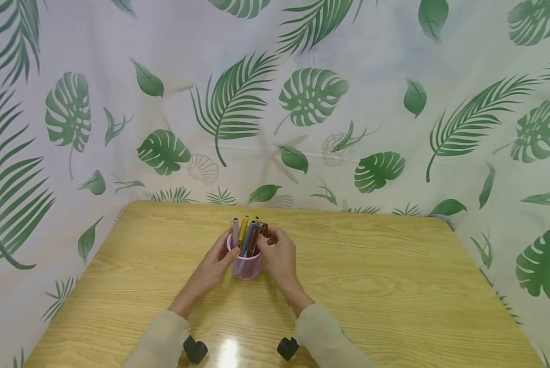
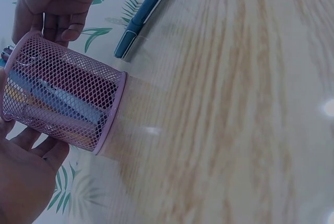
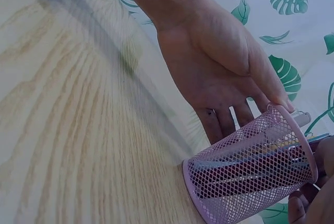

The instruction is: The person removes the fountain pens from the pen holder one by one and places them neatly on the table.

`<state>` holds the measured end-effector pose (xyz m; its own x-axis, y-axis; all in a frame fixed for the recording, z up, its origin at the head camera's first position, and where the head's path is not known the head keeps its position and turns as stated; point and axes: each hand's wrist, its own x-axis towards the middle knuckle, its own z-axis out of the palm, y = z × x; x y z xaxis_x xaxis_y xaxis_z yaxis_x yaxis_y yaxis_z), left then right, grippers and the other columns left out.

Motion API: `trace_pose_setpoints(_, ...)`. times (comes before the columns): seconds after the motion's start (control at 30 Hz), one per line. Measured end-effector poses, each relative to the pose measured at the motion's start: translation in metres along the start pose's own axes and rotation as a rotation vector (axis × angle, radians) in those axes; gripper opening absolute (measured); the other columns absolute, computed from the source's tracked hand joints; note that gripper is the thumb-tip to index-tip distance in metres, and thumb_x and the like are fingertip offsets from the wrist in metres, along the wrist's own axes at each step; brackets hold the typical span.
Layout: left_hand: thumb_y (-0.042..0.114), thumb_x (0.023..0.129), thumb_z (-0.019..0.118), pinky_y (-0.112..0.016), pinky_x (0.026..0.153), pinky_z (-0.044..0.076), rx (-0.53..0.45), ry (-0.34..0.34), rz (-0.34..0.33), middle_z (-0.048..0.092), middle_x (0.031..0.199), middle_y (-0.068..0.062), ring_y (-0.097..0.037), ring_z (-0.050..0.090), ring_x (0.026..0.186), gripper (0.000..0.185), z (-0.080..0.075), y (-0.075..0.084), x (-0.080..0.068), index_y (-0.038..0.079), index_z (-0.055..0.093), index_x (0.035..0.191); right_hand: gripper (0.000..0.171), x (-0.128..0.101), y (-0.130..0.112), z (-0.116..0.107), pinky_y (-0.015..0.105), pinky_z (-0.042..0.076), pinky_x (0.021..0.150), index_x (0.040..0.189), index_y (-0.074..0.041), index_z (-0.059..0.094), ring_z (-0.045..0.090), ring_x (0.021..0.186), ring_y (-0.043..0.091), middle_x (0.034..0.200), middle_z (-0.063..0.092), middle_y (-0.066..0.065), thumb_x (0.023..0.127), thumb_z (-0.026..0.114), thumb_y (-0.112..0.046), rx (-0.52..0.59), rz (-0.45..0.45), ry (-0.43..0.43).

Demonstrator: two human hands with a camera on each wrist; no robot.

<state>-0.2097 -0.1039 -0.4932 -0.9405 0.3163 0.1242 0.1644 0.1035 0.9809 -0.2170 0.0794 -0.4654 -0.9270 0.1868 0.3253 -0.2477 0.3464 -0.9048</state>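
A pink mesh pen cup (image 1: 247,270) stands on the table, filled with several pens: a grey one (image 1: 235,232), yellow, blue and dark red. My left hand (image 1: 215,263) holds its left side, thumb at the front of the rim, fingers around the mesh. At the right of the rim, my right hand (image 1: 281,255) has its thumb and curled fingers about the top of a dark red pen (image 1: 265,228), seemingly pinching it; the contact is partly hidden. In the left wrist view a teal-blue pen (image 2: 141,20) lies on the table beyond the cup.
The wood-grain table (image 1: 394,276) stretches to both sides. Behind it hangs a white cloth with green leaf prints (image 1: 313,97). Black devices (image 1: 195,350) sit at the wrists, by the cream sleeves (image 1: 160,335).
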Motion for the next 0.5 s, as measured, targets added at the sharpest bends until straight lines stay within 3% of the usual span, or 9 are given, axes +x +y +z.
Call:
trace_pose_setpoints(0.23, 0.024, 0.111, 0.051, -0.048, 0.122, 0.029, -0.001, 0.000, -0.001, 0.025, 0.165, -0.027, -0.040, 0.031, 0.150, 0.066, 0.001, 0.001, 0.000, 0.007, 0.017, 0.165, 0.015, 0.003, -0.004, -0.002, 0.028, 0.056, 0.071, 0.103, 0.003, 0.075, 0.067, 0.086, 0.024, 0.097, 0.072, 0.013, 0.093, 0.071, -0.008, 0.021, 0.011, 0.093)
trace_pose_setpoints(0.5, 0.019, 0.111, 0.051, -0.045, 0.122, 0.029, -0.007, 0.008, 0.022, 0.025, 0.164, -0.029, -0.041, 0.030, 0.150, 0.065, 0.000, 0.001, 0.000, 0.003, 0.018, 0.164, 0.018, 0.007, -0.013, -0.017, 0.023, 0.059, 0.083, 0.107, 0.008, 0.071, 0.071, 0.094, 0.027, 0.101, 0.074, 0.019, 0.100, 0.067, -0.008, 0.274, 0.010, 0.073)
